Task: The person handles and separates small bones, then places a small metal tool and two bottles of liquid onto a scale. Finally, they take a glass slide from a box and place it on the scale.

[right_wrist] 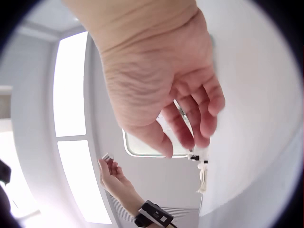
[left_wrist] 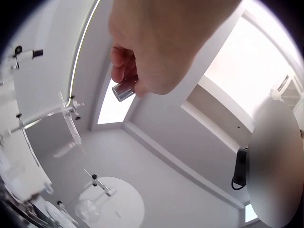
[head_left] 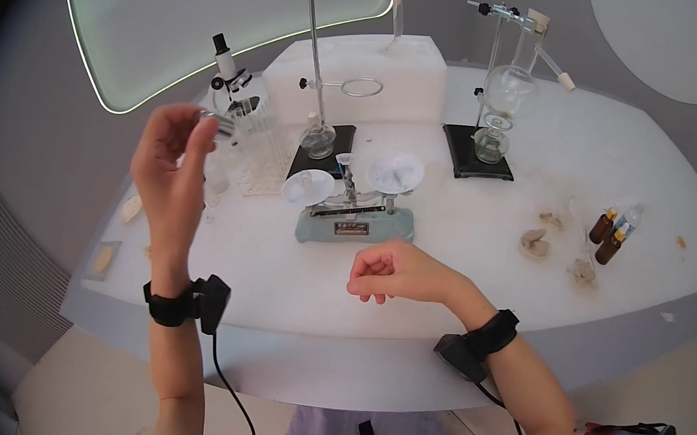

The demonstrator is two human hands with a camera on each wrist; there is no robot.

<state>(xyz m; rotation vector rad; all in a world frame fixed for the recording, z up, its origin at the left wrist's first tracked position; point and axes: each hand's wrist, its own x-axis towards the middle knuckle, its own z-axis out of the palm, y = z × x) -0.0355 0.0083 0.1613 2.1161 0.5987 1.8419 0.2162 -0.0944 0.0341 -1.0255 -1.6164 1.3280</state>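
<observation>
My left hand (head_left: pixel 172 172) is raised at the left, above the table's left part. It pinches a small shiny silver cylinder (head_left: pixel 218 127) between thumb and fingers. In the left wrist view the silver cylinder (left_wrist: pixel 124 90) sticks out past the fingertips, its other end hidden by them. My right hand (head_left: pixel 413 275) hovers in front of the balance, fingers loosely curled. In the right wrist view that hand (right_wrist: pixel 161 85) has nothing between thumb and fingers. Closest to it is a pale green balance scale (head_left: pixel 365 229) with two white pans. A microscope (head_left: pixel 226 64) stands behind my left hand.
A retort stand (head_left: pixel 314 34) with clamp and ring rises behind the balance. Another stand (head_left: pixel 476 142) bears glass flasks at the back right. Brown dropper bottles (head_left: pixel 610 245) and crumpled brownish lumps (head_left: pixel 535 243) lie right. A test tube rack (head_left: pixel 266 170) stands left of the balance.
</observation>
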